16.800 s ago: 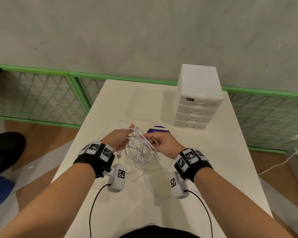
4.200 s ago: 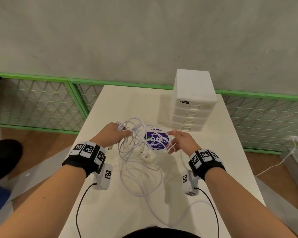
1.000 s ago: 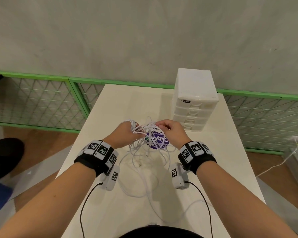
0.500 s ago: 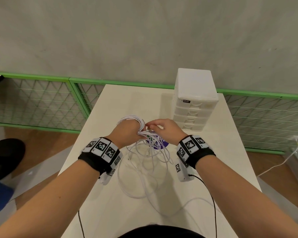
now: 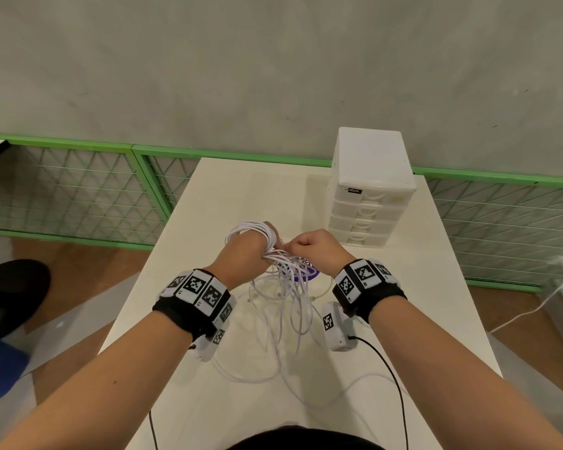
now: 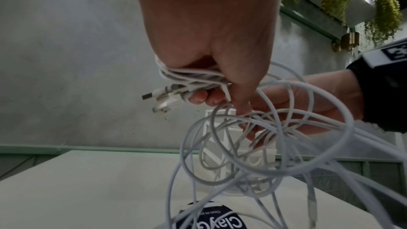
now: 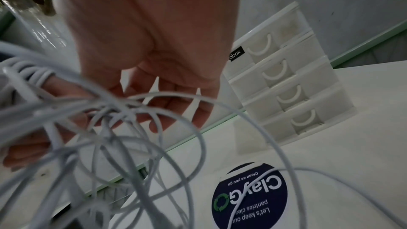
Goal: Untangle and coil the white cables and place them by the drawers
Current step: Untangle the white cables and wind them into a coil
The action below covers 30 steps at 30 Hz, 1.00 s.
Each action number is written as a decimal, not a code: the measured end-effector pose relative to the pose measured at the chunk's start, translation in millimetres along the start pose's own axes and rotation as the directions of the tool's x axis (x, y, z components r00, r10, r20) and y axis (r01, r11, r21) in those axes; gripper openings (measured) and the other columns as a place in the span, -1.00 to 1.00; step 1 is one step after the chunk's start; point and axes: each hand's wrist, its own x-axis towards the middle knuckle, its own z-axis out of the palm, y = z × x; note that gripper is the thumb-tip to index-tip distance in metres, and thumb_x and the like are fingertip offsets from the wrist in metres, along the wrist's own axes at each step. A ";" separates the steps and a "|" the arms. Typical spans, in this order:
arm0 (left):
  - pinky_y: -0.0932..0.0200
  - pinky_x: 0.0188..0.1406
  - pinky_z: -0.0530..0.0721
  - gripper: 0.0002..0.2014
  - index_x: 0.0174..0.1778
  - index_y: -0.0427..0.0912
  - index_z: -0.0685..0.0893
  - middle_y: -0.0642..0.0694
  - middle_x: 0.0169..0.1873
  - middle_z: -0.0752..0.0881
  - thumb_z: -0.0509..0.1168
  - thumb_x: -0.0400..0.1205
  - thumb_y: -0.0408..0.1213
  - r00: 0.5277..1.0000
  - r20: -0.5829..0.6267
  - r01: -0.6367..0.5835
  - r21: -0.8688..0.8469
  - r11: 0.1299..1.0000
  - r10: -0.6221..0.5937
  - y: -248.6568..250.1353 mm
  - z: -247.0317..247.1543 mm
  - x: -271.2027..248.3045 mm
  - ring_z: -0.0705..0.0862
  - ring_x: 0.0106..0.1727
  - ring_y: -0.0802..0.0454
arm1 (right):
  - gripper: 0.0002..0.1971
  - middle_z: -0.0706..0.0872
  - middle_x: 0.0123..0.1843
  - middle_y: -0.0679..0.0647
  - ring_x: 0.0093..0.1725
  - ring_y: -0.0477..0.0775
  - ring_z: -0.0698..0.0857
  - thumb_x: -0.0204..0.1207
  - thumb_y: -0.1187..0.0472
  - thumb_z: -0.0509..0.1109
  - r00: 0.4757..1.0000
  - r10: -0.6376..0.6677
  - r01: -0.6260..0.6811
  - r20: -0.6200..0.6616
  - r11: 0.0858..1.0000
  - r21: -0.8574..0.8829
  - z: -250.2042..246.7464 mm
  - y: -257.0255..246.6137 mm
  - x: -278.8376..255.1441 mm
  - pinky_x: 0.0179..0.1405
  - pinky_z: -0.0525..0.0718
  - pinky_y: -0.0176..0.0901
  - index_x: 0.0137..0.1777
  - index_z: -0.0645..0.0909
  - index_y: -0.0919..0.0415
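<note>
Several turns of the white cables (image 5: 253, 230) are wound round my left hand (image 5: 243, 252), which grips the bundle; two USB plugs (image 6: 159, 100) stick out below its fingers (image 6: 199, 96). My right hand (image 5: 316, 247), held close beside the left, pinches a strand by the coil. From both hands a loose tangle (image 5: 287, 303) hangs to the white table (image 5: 403, 306), and slack (image 5: 345, 393) trails toward me. The white drawers (image 5: 371, 190) stand at the back right. In the right wrist view, blurred loops (image 7: 114, 128) cross my right hand's fingers (image 7: 169, 109).
A round purple sticker (image 7: 251, 196) lies on the table under the hanging loops, just in front of the drawers (image 7: 286, 84). Green mesh railing (image 5: 78, 190) runs behind the table. A cable (image 5: 533, 306) lies on the floor at the right. Black wrist-camera leads (image 5: 390, 368) hang from my arms.
Both hands have lifted and drawn together. The right hand has laid more cable over the left hand, so the coil there is thicker and the hanging tangle is shorter.
</note>
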 end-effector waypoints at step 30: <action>0.28 -0.34 0.46 -0.72 -0.31 -0.29 0.69 -0.12 -0.43 0.60 0.41 0.57 -0.14 0.945 0.290 0.212 -0.187 0.959 -0.153 -11.9 4.6 -10.0 0.50 -0.37 0.14 | -0.82 0.77 -0.43 -0.05 -0.48 -0.17 0.67 0.50 0.44 0.41 0.999 0.042 -0.046 0.022 0.948 0.316 16.1 5.3 -2.4 -0.47 0.58 -0.37 -0.01 0.51 0.23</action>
